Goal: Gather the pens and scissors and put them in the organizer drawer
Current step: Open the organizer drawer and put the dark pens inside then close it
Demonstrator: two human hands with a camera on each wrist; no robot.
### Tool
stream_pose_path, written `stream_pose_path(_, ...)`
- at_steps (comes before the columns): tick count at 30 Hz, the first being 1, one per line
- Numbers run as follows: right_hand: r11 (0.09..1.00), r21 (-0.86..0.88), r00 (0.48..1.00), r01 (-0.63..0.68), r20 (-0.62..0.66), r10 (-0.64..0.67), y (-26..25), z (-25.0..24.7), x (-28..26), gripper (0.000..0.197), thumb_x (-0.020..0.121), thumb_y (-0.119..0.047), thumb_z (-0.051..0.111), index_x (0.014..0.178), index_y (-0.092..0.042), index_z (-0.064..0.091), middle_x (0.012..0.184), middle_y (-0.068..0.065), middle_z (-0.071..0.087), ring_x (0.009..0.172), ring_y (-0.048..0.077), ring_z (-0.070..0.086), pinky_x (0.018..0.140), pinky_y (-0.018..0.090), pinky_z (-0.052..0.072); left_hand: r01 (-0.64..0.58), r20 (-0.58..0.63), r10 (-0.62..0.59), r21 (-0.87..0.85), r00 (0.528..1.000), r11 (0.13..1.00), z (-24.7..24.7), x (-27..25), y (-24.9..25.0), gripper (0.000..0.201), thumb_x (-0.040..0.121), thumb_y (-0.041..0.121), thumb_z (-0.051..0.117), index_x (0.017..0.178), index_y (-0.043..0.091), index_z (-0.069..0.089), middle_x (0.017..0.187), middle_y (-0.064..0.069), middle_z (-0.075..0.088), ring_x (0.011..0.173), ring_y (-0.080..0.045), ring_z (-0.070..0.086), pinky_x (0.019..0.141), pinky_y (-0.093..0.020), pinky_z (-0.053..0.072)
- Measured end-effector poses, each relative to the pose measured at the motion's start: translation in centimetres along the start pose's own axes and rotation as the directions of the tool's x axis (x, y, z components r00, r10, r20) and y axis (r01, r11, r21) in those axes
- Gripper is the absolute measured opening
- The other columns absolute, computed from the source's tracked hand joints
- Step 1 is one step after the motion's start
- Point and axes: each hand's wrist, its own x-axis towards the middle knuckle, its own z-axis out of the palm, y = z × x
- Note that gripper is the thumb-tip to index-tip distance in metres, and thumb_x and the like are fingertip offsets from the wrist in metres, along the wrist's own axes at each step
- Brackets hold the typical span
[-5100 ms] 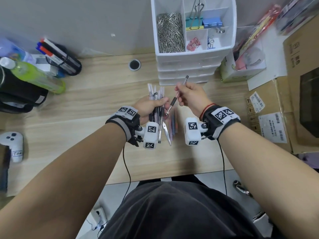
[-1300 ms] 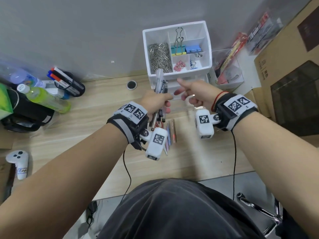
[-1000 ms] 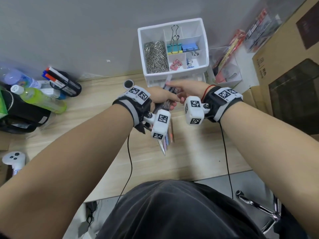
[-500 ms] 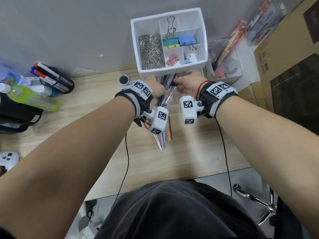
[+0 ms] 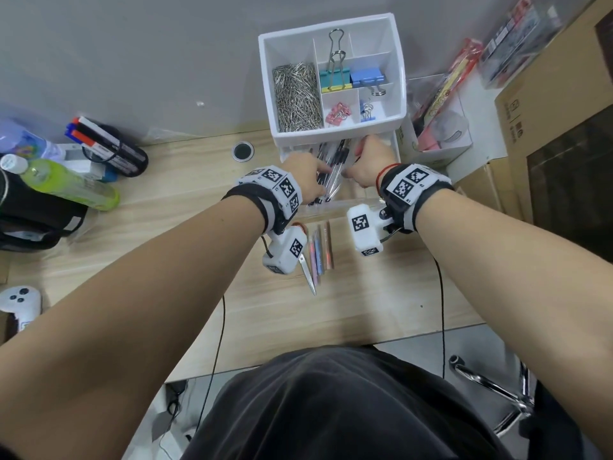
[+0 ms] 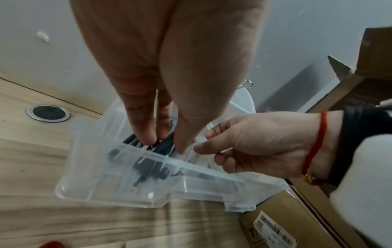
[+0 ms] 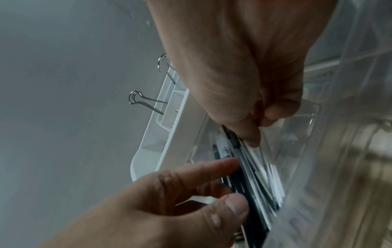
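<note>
1. Left hand [image 5: 306, 175] has its fingers wrapped around the bunch of pens [image 5: 331, 167], lowered into the pulled-out clear drawer [image 5: 335, 205].
2. Right hand [image 5: 370, 161] pinches the pens' far end.
3. Scissors [image 5: 306, 272] lie on the worktop [image 5: 185, 260], near side of the drawer, beside a few coloured pens [image 5: 320, 249].

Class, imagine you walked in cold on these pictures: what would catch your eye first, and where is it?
Both hands meet over the pulled-out clear drawer of the white organizer at the desk's far edge: the left hand and right hand are settling a bundle of pens into it. Next, the scissors and coloured pens lying on the desk in front of the drawer. Above, the organizer's top tray holds a heap of paper clips.
</note>
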Motion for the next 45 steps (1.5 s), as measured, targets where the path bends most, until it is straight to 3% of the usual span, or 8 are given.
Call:
stream_pose_path(7, 0.989, -0.054, 0.991, 0.135, -0.004, -0.135, 0.5, -0.1, 0.2, 0.026, 0.076, -0.012, 0.078, 0.096, -0.022, 0.065, 0.101, -0.001, 0.061, 0.093, 0.017, 0.059, 0.080, 0.025, 0.045, 0.129, 0.010, -0.129, -0.021, 0.992, 0.991, 0.5, 0.7, 0.4, 0.031, 0.091, 0.029, 0.063, 0.103, 0.001, 0.068, 0.089, -0.010, 0.068, 0.089, -0.030, 0.070, 0.079, -0.039, 0.059)
stream_pose_path(15, 0.970, -0.078, 0.973, 0.229, 0.035, -0.227, 0.5, -0.2, 0.0, 0.030, 0.081, -0.015, 0.072, 0.111, -0.019, 0.067, 0.095, -0.005, 0.057, 0.090, 0.015, 0.055, 0.077, 0.020, 0.038, -0.016, -0.168, 0.012, -0.022, 0.986, 1.000, 0.7, 0.5, -0.6, 0.045, 0.095, 0.021, 0.058, 0.140, 0.018, 0.054, 0.144, -0.011, 0.048, 0.129, -0.027, 0.048, 0.107, -0.032, 0.035)
stream_pose_path(21, 0.944, -0.080, 0.943, 0.319, 0.130, -0.307, 0.7, -0.1, -0.7, 0.029, 0.087, -0.020, 0.070, 0.115, -0.025, 0.065, 0.089, -0.002, 0.059, 0.083, 0.017, 0.057, 0.077, 0.025, 0.044, -0.167, 0.156, 0.131, 0.249, 0.979, 0.954, 1.6, 0.8, -0.5, 0.037, 0.103, 0.031, 0.041, 0.134, 0.021, 0.059, 0.159, -0.009, 0.028, 0.138, -0.032, 0.036, 0.110, -0.039, 0.031)
stream_pose_path(27, 0.913, -0.213, 0.934, 0.348, 0.166, -0.318, 0.0, -0.6, -1.2, 0.032, 0.091, -0.016, 0.064, 0.122, -0.025, 0.066, 0.112, -0.001, 0.065, 0.101, 0.020, 0.061, 0.086, 0.027, 0.047, -0.147, 0.170, 0.088, 0.376, 0.981, 0.915, 1.8, 0.0, 0.4, 0.056, 0.105, 0.032, 0.034, 0.156, 0.013, 0.018, 0.162, -0.010, 0.022, 0.147, -0.030, 0.023, 0.118, -0.048, 0.022)
stream_pose_path(31, 0.927, -0.164, 0.933, 0.338, 0.187, -0.307, -0.1, -1.1, -1.7, 0.037, 0.093, -0.012, 0.061, 0.128, -0.022, 0.064, 0.100, -0.003, 0.055, 0.093, 0.013, 0.053, 0.080, 0.022, 0.039, -0.095, 0.014, 0.094, 0.131, 0.996, 0.987, 0.6, -0.4, -0.1, 0.034, 0.102, 0.029, 0.047, 0.128, 0.016, 0.064, 0.126, -0.010, 0.065, 0.113, -0.028, 0.061, 0.090, -0.031, 0.045)
stream_pose_path(35, 0.925, -0.192, 0.941, 0.327, 0.160, -0.299, 0.2, -2.4, -2.5, 0.024, 0.091, -0.026, 0.066, 0.111, -0.013, 0.066, 0.096, 0.000, 0.061, 0.083, 0.015, 0.055, 0.074, 0.025, 0.042, -0.087, -0.224, 0.062, -0.105, 0.973, 0.991, -0.9, -1.4, -1.2, 0.010, 0.088, 0.030, 0.072, 0.094, 0.022, 0.075, 0.086, 0.007, 0.071, 0.082, -0.010, 0.066, 0.082, -0.028, 0.056)
stream_pose_path(40, 0.917, -0.339, 0.929, 0.208, 0.361, -0.077, 1.1, -5.5, -2.7, 0.040, 0.080, -0.047, 0.076, 0.078, -0.007, 0.073, 0.069, 0.007, 0.074, 0.052, 0.016, 0.061, 0.049, 0.022, 0.047, 0.050, -0.092, -0.050, -0.006, 0.994, 0.999, -2.4, -2.7, -3.5, 0.068, 0.049, 0.066, 0.083, 0.090, 0.019, 0.056, 0.081, 0.004, 0.059, 0.074, -0.014, 0.054, 0.068, -0.031, 0.049)
stream_pose_path(45, 0.855, -0.490, 0.871, 0.167, 0.480, 0.105, 1.5, -6.7, -2.3, 0.062, 0.065, -0.061, 0.082, 0.088, -0.003, 0.078, 0.066, 0.006, 0.071, 0.056, 0.020, 0.057, 0.059, 0.031, 0.047, 0.143, -0.015, -0.145, 0.307, 0.989, 0.941, -2.0, -3.6, -4.5, 0.143, 0.032, 0.074, 0.081, 0.144, 0.005, 0.024, 0.137, -0.014, 0.039, 0.126, -0.030, 0.040, 0.109, -0.046, 0.038)
